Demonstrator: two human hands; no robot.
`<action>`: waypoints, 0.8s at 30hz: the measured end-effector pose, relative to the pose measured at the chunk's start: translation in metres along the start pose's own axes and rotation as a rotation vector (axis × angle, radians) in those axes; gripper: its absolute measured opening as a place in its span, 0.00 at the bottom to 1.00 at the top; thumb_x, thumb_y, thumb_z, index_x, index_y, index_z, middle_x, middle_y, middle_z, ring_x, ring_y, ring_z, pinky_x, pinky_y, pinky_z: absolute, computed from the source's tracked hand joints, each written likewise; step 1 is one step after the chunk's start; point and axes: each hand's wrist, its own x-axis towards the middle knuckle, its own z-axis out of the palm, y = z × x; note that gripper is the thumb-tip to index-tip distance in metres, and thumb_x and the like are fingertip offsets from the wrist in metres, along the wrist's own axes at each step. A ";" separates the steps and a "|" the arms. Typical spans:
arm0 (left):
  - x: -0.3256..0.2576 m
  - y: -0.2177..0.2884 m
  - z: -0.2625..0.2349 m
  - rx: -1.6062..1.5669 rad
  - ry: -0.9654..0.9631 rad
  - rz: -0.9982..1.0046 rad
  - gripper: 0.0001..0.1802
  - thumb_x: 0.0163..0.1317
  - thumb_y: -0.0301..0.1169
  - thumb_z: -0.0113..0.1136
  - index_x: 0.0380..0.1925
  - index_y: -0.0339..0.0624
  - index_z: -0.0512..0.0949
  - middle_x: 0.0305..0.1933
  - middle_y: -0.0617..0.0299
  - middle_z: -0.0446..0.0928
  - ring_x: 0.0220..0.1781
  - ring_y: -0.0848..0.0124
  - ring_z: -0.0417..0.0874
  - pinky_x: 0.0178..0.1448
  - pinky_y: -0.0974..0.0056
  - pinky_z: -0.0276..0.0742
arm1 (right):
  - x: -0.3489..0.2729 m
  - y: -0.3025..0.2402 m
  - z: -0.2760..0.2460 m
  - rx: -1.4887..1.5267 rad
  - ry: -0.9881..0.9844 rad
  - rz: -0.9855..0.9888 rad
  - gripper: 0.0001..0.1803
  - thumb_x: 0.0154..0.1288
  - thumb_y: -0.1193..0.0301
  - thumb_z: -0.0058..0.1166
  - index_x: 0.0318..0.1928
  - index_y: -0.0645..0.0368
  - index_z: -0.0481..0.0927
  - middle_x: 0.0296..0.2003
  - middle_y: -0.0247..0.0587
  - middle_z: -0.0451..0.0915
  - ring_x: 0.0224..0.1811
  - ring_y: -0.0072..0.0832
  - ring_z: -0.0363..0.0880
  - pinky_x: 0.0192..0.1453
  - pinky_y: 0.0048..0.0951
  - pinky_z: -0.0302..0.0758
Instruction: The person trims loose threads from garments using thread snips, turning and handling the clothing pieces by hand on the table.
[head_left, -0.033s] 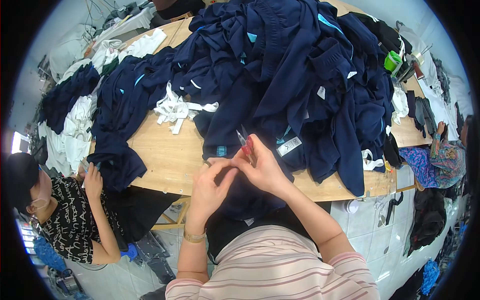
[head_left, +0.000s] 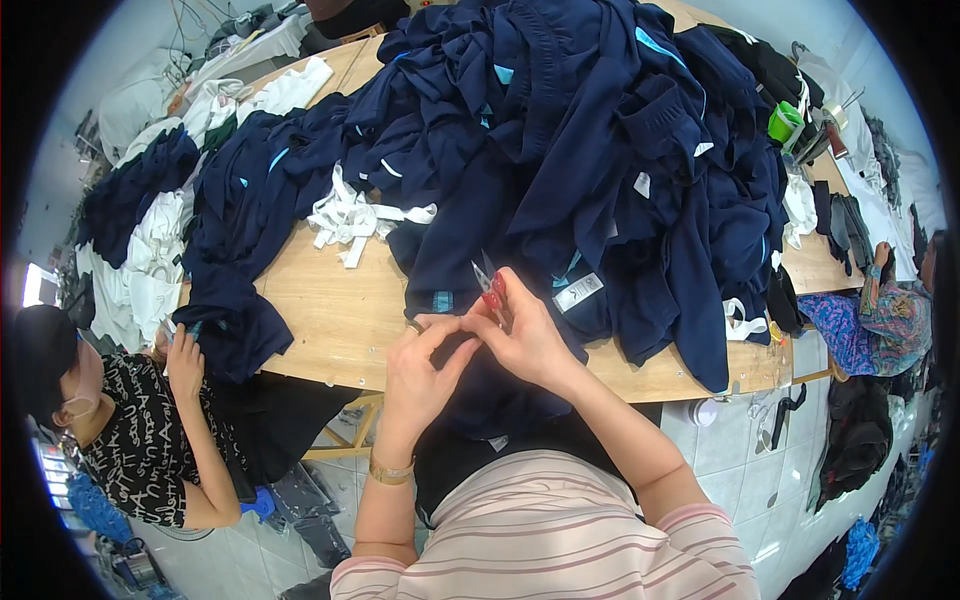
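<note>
Head view: a person sits at a wooden table [head_left: 330, 320], both hands raised over its near edge.
Snips: small thread snips [head_left: 482, 275] with reddish handles, blades pointing up and away, just in front of the big garment heap.
Right hand: right hand [head_left: 520, 335] is closed around the snips, thumb and fingers pinched on the handles.
Left hand: left hand [head_left: 420, 365] is curled, its fingertips pinching a bit of the dark garment [head_left: 480, 385] that hangs off the table edge into the lap; it touches the right hand's fingers.
Wrist: a gold bracelet [head_left: 390, 470] sits on the left wrist.
Label: a white tag [head_left: 578, 292] lies on navy cloth just right of the snips.
Heap: a large pile of navy garments [head_left: 600, 150] with light blue trim covers most of the table.
White strips: a tangle of white fabric strips [head_left: 355, 218] lies on bare wood, left of the heap.
Neighbour: another person [head_left: 130, 430] in a patterned black top sits at the left, one hand on a navy piece [head_left: 225, 320].
Far right: a second seated person in a colourful top [head_left: 880, 320] is beside the table's right end.
</note>
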 end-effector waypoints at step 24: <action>0.004 -0.031 0.013 -0.143 -0.036 -0.217 0.05 0.60 0.25 0.60 0.31 0.32 0.79 0.29 0.60 0.82 0.31 0.78 0.80 0.37 0.74 0.75 | -0.024 0.003 -0.052 -0.692 -0.166 0.162 0.27 0.64 0.46 0.46 0.34 0.61 0.76 0.22 0.48 0.77 0.27 0.45 0.78 0.31 0.36 0.71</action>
